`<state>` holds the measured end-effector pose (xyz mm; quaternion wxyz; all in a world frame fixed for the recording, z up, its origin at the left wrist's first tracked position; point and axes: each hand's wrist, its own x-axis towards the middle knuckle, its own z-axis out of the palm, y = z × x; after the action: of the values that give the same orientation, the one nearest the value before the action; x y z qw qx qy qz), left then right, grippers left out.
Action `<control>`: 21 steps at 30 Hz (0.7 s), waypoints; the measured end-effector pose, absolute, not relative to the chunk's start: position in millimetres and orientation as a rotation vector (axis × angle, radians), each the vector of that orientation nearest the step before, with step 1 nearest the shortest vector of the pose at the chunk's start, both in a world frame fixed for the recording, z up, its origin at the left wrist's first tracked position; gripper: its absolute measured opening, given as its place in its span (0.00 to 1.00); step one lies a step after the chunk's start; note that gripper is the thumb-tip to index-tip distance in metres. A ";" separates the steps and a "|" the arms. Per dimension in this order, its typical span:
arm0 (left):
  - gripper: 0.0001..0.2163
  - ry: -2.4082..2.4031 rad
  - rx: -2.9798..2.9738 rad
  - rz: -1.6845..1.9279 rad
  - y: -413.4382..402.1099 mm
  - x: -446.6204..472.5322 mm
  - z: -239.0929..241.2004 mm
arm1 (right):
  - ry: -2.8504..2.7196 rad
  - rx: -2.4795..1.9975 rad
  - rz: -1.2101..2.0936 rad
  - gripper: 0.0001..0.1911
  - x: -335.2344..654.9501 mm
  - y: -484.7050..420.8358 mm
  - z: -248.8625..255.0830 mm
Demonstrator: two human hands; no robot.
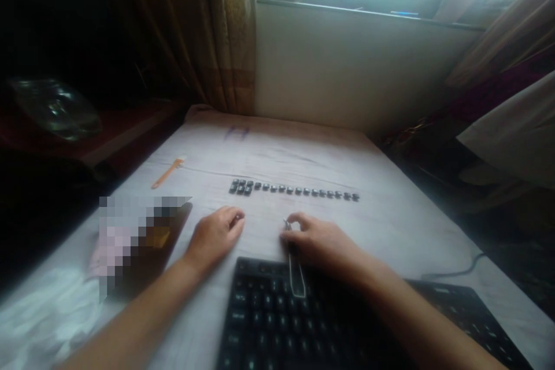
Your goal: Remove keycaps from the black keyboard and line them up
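Observation:
A black keyboard (277, 324) lies at the near edge of the white-covered table (390, 225). My right hand (323, 243) rests at the keyboard's far edge, shut on a thin wire keycap puller (295, 277) whose loop hangs over the keys. My left hand (217, 234) lies on the cloth just left of the keyboard's far corner, fingers loosely curled, holding nothing that I can see. A row of several removed black keycaps (295, 189) is lined up on the cloth beyond both hands.
An orange-handled small brush (167, 172) lies at the far left of the table. A brown object (160, 243), partly blurred out, sits left of my left hand. The keyboard cable (455, 270) runs off right. Curtains and a wall under a window stand behind.

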<state>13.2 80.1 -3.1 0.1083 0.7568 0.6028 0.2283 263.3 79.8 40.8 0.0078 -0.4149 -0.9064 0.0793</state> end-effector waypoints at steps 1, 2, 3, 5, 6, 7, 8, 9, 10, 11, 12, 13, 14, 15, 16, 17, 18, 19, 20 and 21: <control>0.07 1.772 2.228 0.672 80.1 13.2 -3.0 | -2.834 -1.299 0.261 0.11 263.2 79.8 41.0; 0.07 1.770 2.229 0.673 80.0 13.4 -2.8 | -2.833 -1.304 0.266 0.11 263.3 79.7 40.9; 0.07 1.768 2.231 0.674 79.9 13.7 -2.5 | -2.830 -1.308 0.266 0.11 263.5 79.8 40.5; 0.06 1.764 2.235 0.679 79.7 14.3 -2.0 | -2.814 -1.306 0.277 0.12 264.3 80.2 38.8; 0.06 1.764 2.235 0.682 79.6 14.6 -1.8 | -2.801 -1.295 0.293 0.12 265.1 80.7 37.5; 0.06 1.765 2.235 0.684 79.5 14.9 -1.7 | -2.782 -1.277 0.314 0.12 266.1 81.3 35.9; 0.06 1.767 2.235 0.687 79.5 15.0 -1.8 | -2.755 -1.257 0.338 0.12 267.3 82.0 34.1; 0.06 1.768 2.235 0.690 79.5 15.0 -1.9 | -2.714 -1.232 0.361 0.12 268.6 82.7 32.4; 0.06 1.770 2.235 0.691 79.5 14.9 -2.1 | -2.656 -1.206 0.384 0.13 270.1 83.2 30.9; 0.06 1.771 2.235 0.692 79.6 14.7 -2.4 | -2.582 -1.179 0.410 0.13 271.5 83.3 29.9; 0.06 1.771 2.234 0.692 79.7 14.5 -2.6 | -2.493 -1.160 0.440 0.12 272.7 82.8 29.6; 0.06 1.773 2.233 0.693 79.8 14.4 -2.9 | -2.392 -1.152 0.477 0.11 273.7 81.6 30.3; 0.06 1.776 2.232 0.691 79.8 14.3 -3.0 | -2.283 -1.155 0.525 0.10 274.4 79.7 31.9; 0.06 1.780 2.232 0.687 79.9 14.3 -3.1 | -2.171 -1.169 0.596 0.09 274.6 77.0 34.4; 0.06 1.783 2.233 0.681 79.9 14.3 -3.0 | -2.049 -1.197 0.691 0.09 274.4 73.8 37.6; 0.06 1.786 2.235 0.676 79.9 14.4 -2.9 | -1.927 -1.228 0.814 0.10 273.6 70.3 41.1; 0.06 1.791 2.237 0.670 79.9 14.6 -2.8 | -1.813 -1.257 0.958 0.11 272.4 66.6 44.5; 0.06 1.793 2.238 0.666 79.9 14.7 -2.6 | -1.711 -1.273 1.107 0.11 270.7 63.0 47.4; 0.06 1.792 2.239 0.666 79.9 15.0 -2.4 | -1.629 -1.278 1.247 0.12 268.6 59.6 49.4; 0.06 1.791 2.240 0.670 79.8 15.2 -2.3 | -1.569 -1.273 1.368 0.12 266.3 56.6 50.4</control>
<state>15.2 79.8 -2.3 0.0980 0.7570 0.6050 0.2264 266.3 56.6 50.4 0.3436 -0.4901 -0.6038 0.5265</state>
